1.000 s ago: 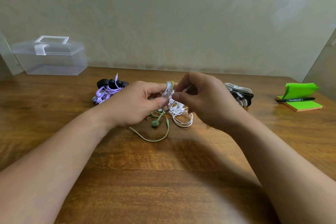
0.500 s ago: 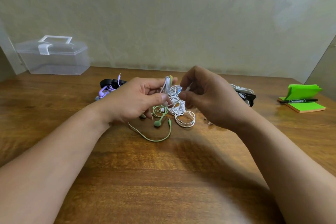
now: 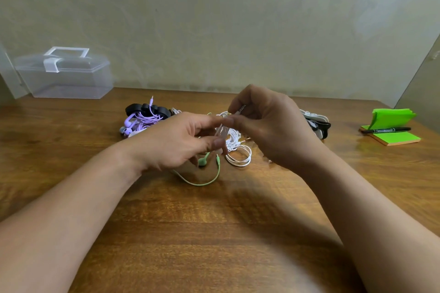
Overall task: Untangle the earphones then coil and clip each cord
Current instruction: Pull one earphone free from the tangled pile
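Observation:
A tangle of white earphones (image 3: 238, 150) and green earphones (image 3: 206, 175) lies mid-table between my hands. My left hand (image 3: 181, 140) pinches a bunch of white cord between thumb and fingers, just above the tangle. My right hand (image 3: 266, 123) pinches the white cord's plug end, finger and thumb curled, touching the left fingertips. A green earbud and a loop of green cord show below the left hand. Purple earphones (image 3: 140, 120) lie bundled at the back left against black clips (image 3: 147, 108). More clips, black and white (image 3: 316, 123), sit behind my right hand, partly hidden.
A clear plastic box with a handle (image 3: 64, 74) stands at the back left by the wall. Green sticky notes (image 3: 392, 131) with a black marker (image 3: 385, 130) across them lie at the far right. The wooden table (image 3: 214, 233) stretches bare toward me.
My right hand has risen and pulled the white plug end up and slightly right. My left hand has shifted its grip on the white cord; the blurred cord hangs between the fingertips.

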The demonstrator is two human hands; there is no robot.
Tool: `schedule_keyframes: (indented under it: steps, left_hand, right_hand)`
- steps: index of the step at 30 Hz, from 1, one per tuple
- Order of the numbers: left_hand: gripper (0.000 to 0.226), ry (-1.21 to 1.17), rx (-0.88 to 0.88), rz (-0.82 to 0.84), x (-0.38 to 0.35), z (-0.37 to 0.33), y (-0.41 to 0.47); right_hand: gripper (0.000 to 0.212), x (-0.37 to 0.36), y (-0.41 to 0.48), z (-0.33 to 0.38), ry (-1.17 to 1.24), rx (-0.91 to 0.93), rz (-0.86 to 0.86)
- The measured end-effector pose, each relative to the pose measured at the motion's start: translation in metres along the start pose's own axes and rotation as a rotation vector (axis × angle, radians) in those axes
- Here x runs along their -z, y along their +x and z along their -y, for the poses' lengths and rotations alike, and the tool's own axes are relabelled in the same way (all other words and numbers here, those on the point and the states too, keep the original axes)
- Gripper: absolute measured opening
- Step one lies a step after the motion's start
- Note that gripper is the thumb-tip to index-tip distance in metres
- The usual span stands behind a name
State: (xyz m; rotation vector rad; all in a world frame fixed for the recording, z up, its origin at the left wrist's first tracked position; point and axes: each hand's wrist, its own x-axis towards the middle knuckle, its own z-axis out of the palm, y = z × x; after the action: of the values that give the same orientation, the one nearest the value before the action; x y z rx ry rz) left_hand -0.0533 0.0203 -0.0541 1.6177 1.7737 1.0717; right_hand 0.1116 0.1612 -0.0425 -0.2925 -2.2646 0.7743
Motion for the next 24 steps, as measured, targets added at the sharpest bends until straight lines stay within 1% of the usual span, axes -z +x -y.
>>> schedule_keyframes:
  steps: [3,5,8,10,11,12,14,19,21,22,23,24]
  left_hand:
    - [0.022,-0.029,0.000,0.055,-0.001,-0.004,-0.002]
    - [0.020,-0.092,-0.016,0.087,0.001,-0.007,-0.004]
    - [0.024,-0.195,-0.055,0.083,0.002,-0.007,-0.005]
    - [0.024,-0.257,-0.066,0.077,-0.001,-0.008,-0.005]
    - [0.025,-0.291,-0.064,0.065,-0.003,-0.008,-0.004]
    - [0.028,-0.317,-0.056,0.041,-0.003,-0.007,-0.003]
    - [0.037,-0.365,-0.031,-0.017,0.000,-0.004,-0.001]
    - [0.043,-0.494,0.008,-0.109,0.009,0.003,0.001]
    - [0.043,-0.489,0.012,-0.113,0.008,0.004,0.002]
    - [0.043,-0.480,0.011,-0.111,0.007,0.004,0.003]
    - [0.043,-0.473,0.011,-0.109,0.005,0.004,0.003]
    - [0.043,-0.466,0.012,-0.107,0.003,0.004,0.003]
  right_hand:
    - [0.014,-0.001,0.001,-0.002,0.050,0.012,0.011]
    - [0.017,0.002,0.003,-0.006,0.253,-0.041,0.068]
    - [0.024,0.003,0.005,-0.014,0.604,-0.207,0.157]
    - [0.023,-0.002,0.006,-0.019,0.769,-0.297,0.200]
    - [0.023,-0.002,0.007,-0.022,0.806,-0.321,0.213]
    - [0.024,-0.002,0.008,-0.024,0.810,-0.334,0.215]
    - [0.029,-0.002,0.010,-0.029,0.736,-0.359,0.157]
    - [0.028,0.011,0.016,-0.039,0.529,-0.438,-0.093]
    - [0.028,0.027,0.018,-0.044,0.391,-0.436,-0.234]
    - [0.027,0.037,0.018,-0.047,0.297,-0.437,-0.276]
    - [0.026,0.045,0.018,-0.049,0.201,-0.442,-0.279]
    - [0.025,0.051,0.017,-0.051,0.106,-0.455,-0.234]
